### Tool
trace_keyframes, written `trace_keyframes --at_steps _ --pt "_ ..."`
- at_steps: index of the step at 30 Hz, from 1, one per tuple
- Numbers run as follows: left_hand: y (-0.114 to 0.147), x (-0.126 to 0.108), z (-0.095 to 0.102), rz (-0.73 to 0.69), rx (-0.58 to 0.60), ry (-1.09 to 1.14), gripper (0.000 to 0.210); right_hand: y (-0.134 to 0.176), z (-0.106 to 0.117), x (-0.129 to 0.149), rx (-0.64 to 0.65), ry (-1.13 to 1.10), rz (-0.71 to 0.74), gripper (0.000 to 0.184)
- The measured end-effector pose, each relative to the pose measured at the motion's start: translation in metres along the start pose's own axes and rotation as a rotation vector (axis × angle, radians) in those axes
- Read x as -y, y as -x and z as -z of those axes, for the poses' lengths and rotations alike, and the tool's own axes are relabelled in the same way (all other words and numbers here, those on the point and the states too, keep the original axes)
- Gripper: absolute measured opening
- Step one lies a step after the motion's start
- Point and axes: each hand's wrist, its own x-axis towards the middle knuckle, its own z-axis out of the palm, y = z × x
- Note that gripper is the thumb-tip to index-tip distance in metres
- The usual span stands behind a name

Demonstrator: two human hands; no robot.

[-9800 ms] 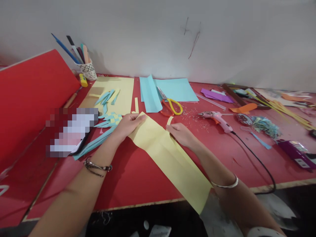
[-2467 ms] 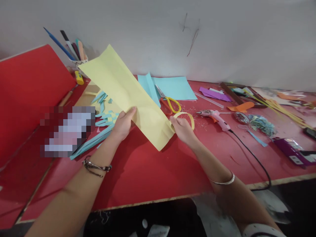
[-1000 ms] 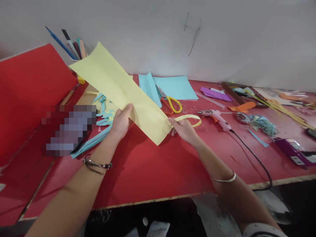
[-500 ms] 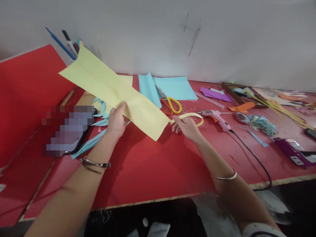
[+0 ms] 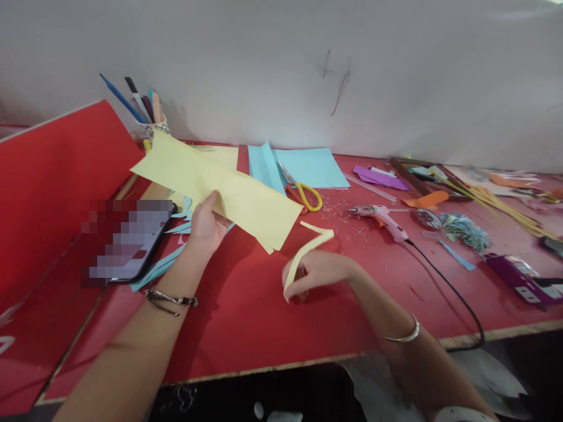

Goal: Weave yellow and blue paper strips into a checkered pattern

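Note:
My left hand [image 5: 206, 225] grips a wide sheet of pale yellow paper [image 5: 246, 202] by its lower long edge, thumb on top and fingers underneath. The sheet is tilted in the air over the table, its far end near a pen cup. My right hand [image 5: 314, 272] is closed on one end of a narrow yellow paper strip [image 5: 308, 246], pinched between thumb and fingers. The strip bends back on itself above the knuckles, apart from the sheet. Beyond the hands lie scissors [image 5: 310, 196] with yellow and orange handles.
A phone [image 5: 141, 246] and cut blue paper strips [image 5: 165, 266] lie left of my left hand. Blue paper [image 5: 312, 167] is at the back. On the right are a pink glue gun [image 5: 382, 220] with a trailing cord, a yarn bundle [image 5: 464, 231] and a purple box [image 5: 519, 278].
My right hand has moved down and left, away from the sheet's corner, carrying the strip. The sheet's near end has lifted slightly relative to the table. The view has tilted up a little.

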Motion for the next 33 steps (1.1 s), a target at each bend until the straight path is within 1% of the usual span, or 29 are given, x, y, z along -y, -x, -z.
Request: trace_keyframes --at_steps 3,5,6,7,8,9,11,12,13,14,15,18,20,23,25,27,29,31,33 --pt "0.001 -0.001 -0.001 0.015 -0.019 0.001 0.016 0.006 0.002 0.004 0.123 -0.012 -0.055 0.017" --pt "0.002 -0.001 -0.001 0.020 -0.019 0.000 0.015 0.014 0.007 0.005 0.220 -0.047 -0.040 0.016" --pt "0.002 -0.001 0.000 0.021 -0.019 -0.002 0.014 0.017 0.010 0.005 0.249 -0.066 -0.016 0.016" --pt "0.002 -0.001 0.000 0.022 -0.014 -0.008 0.012 0.020 0.012 0.005 0.220 -0.089 0.024 0.017" --pt "0.001 -0.001 0.001 0.021 -0.007 -0.014 0.011 0.023 0.014 0.005 0.103 -0.116 0.084 0.019" --pt "0.001 -0.001 0.001 0.019 0.002 -0.018 0.009 0.024 0.016 0.006 -0.099 -0.141 0.159 0.020" --pt "0.001 0.001 0.003 0.003 0.013 -0.027 0.008 0.022 0.017 0.008 -0.616 -0.154 0.300 0.023" --pt "0.001 0.002 0.003 -0.011 0.020 -0.038 0.007 0.020 0.017 0.009 -0.826 -0.132 0.334 0.025" --pt "0.001 0.003 0.003 -0.026 0.025 -0.051 0.007 0.017 0.017 0.010 -0.953 -0.098 0.333 0.029" --pt "0.001 0.004 0.003 -0.039 0.027 -0.067 0.006 0.014 0.016 0.011 -0.990 -0.060 0.302 0.031" --pt "0.002 0.005 0.003 -0.048 0.031 -0.085 0.005 0.011 0.015 0.012 -0.966 -0.028 0.256 0.031" --pt "0.005 0.009 0.001 -0.053 0.049 -0.113 0.004 0.005 0.013 0.013 -0.856 -0.013 0.143 0.018" --pt "0.007 0.010 0.000 -0.058 0.065 -0.122 0.004 0.002 0.013 0.014 -0.841 -0.050 0.112 0.018" --pt "0.009 0.010 -0.001 -0.070 0.079 -0.134 0.003 0.000 0.015 0.014 -0.801 -0.051 0.069 0.025" --pt "0.008 0.010 0.000 -0.083 0.079 -0.144 0.005 -0.002 0.015 0.013 -0.743 0.029 0.056 0.023" --pt "0.006 0.012 0.002 -0.101 0.083 -0.158 0.007 -0.004 0.014 0.012 -0.717 0.125 0.063 0.018" --pt "0.003 0.015 0.005 -0.122 0.096 -0.181 0.011 -0.007 0.014 0.012 -0.725 0.145 0.060 0.020" --pt "-0.001 0.018 0.008 -0.140 0.115 -0.213 0.017 -0.010 0.017 0.012 -0.769 0.009 0.038 0.022" --pt "-0.004 0.019 0.010 -0.146 0.157 -0.251 0.024 -0.012 0.024 0.013 -0.852 -0.177 0.034 0.022"
